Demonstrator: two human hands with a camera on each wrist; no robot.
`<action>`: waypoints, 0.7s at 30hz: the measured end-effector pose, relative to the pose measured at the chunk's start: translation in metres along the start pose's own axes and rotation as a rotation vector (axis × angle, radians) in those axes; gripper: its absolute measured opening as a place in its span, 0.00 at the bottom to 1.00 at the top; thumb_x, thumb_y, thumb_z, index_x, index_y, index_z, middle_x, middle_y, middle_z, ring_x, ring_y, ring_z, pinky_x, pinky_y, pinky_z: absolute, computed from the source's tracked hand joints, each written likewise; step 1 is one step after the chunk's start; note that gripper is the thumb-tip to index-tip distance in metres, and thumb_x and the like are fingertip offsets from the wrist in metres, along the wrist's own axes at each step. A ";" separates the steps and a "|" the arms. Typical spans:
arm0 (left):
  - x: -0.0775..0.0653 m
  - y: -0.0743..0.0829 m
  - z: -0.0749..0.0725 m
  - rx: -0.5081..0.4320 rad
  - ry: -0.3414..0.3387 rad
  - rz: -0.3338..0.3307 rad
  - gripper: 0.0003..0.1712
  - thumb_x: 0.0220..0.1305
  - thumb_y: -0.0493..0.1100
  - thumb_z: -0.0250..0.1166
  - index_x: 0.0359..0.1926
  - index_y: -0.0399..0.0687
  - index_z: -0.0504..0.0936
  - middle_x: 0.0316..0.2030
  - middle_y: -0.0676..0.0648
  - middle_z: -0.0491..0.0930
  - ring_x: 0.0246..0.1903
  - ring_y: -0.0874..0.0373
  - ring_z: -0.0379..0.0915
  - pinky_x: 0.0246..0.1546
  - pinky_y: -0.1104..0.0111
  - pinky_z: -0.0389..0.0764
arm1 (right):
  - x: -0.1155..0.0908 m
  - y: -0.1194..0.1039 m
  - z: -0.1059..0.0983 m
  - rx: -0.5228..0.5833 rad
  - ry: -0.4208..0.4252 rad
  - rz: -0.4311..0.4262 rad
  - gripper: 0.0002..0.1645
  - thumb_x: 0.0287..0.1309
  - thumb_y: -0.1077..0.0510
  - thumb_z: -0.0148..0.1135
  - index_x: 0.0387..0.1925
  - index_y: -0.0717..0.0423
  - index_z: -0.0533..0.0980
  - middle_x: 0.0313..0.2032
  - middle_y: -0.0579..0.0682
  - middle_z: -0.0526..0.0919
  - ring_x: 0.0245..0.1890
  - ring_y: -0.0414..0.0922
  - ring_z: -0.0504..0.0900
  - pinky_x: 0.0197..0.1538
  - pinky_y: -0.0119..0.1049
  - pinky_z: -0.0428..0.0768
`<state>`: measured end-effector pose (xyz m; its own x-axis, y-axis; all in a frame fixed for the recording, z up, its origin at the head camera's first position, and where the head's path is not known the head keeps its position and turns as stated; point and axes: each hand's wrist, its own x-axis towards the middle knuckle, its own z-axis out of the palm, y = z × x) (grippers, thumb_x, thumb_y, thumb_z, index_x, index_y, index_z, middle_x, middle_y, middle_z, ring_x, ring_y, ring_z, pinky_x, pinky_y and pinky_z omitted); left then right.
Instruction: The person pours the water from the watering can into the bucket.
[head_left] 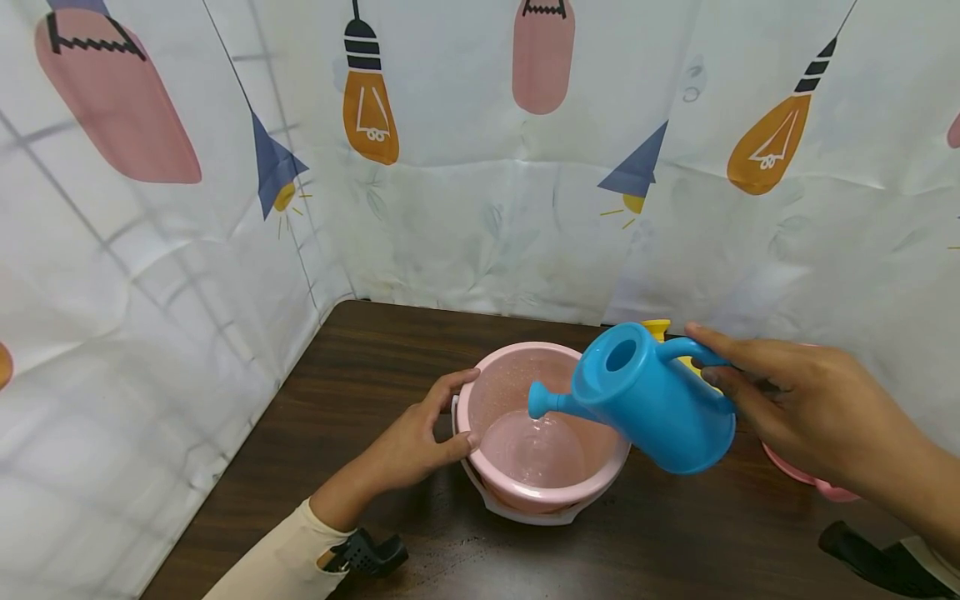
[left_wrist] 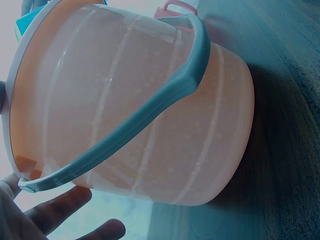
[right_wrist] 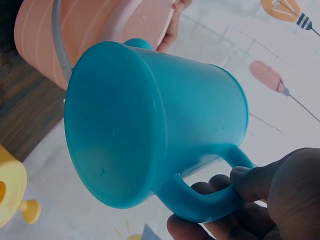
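My right hand (head_left: 817,392) grips the handle of a blue watering can (head_left: 652,400), which is tilted with its spout over a pink bucket (head_left: 540,496). Fingers and thumb wrap that handle in the right wrist view, where the can's base (right_wrist: 115,130) faces the camera. Clear water (head_left: 536,433) with ripples shows inside the bucket, below the spout. On the bucket's left side my left hand (head_left: 420,442) holds the rim, thumb and forefinger spread along it. The bucket's pale handle (left_wrist: 135,127) hangs down against its outer wall.
A yellow object (right_wrist: 12,185), partly hidden in the head view, stands behind the blue can. Farther right lies a pink object (head_left: 817,483), mostly covered by my right arm. Small wet drops (head_left: 450,558) dot the dark wooden table (head_left: 375,358). Printed white sheets (head_left: 480,208) hang behind and left.
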<state>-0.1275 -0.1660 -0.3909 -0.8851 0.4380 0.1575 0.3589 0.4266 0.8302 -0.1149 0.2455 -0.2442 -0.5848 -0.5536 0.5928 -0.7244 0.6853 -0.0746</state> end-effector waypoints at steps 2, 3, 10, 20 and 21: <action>0.000 0.000 0.000 -0.002 0.001 0.005 0.44 0.66 0.58 0.66 0.78 0.71 0.55 0.63 0.47 0.74 0.62 0.46 0.71 0.55 0.40 0.72 | 0.000 0.000 0.000 0.003 -0.003 0.002 0.29 0.73 0.39 0.55 0.67 0.46 0.77 0.47 0.52 0.89 0.36 0.53 0.89 0.40 0.20 0.77; 0.000 -0.001 0.000 -0.002 0.001 0.008 0.44 0.66 0.58 0.66 0.78 0.71 0.55 0.62 0.47 0.74 0.62 0.46 0.71 0.55 0.40 0.72 | 0.000 0.000 0.000 0.004 -0.002 0.003 0.28 0.73 0.41 0.56 0.67 0.45 0.77 0.47 0.52 0.89 0.37 0.53 0.89 0.40 0.20 0.77; 0.001 -0.002 0.001 -0.001 0.005 0.016 0.44 0.66 0.58 0.66 0.78 0.71 0.55 0.59 0.48 0.76 0.60 0.48 0.72 0.53 0.42 0.74 | 0.002 -0.001 0.000 0.011 0.005 -0.001 0.29 0.74 0.38 0.53 0.67 0.45 0.78 0.48 0.51 0.89 0.38 0.53 0.89 0.41 0.18 0.76; 0.000 -0.001 0.001 -0.001 0.002 0.007 0.44 0.65 0.58 0.66 0.78 0.72 0.55 0.60 0.47 0.76 0.60 0.48 0.73 0.53 0.42 0.74 | 0.003 0.000 0.000 0.015 0.014 -0.011 0.32 0.74 0.35 0.48 0.66 0.46 0.79 0.46 0.50 0.89 0.37 0.51 0.89 0.41 0.19 0.77; 0.000 -0.001 0.001 0.000 0.002 0.007 0.44 0.66 0.58 0.66 0.78 0.72 0.55 0.60 0.47 0.76 0.60 0.48 0.73 0.53 0.42 0.74 | 0.003 0.000 0.000 0.013 0.013 -0.013 0.32 0.74 0.34 0.47 0.66 0.46 0.79 0.46 0.50 0.89 0.36 0.50 0.89 0.41 0.19 0.77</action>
<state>-0.1280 -0.1661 -0.3923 -0.8830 0.4397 0.1644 0.3652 0.4234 0.8290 -0.1167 0.2433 -0.2425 -0.5708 -0.5557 0.6045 -0.7365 0.6720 -0.0776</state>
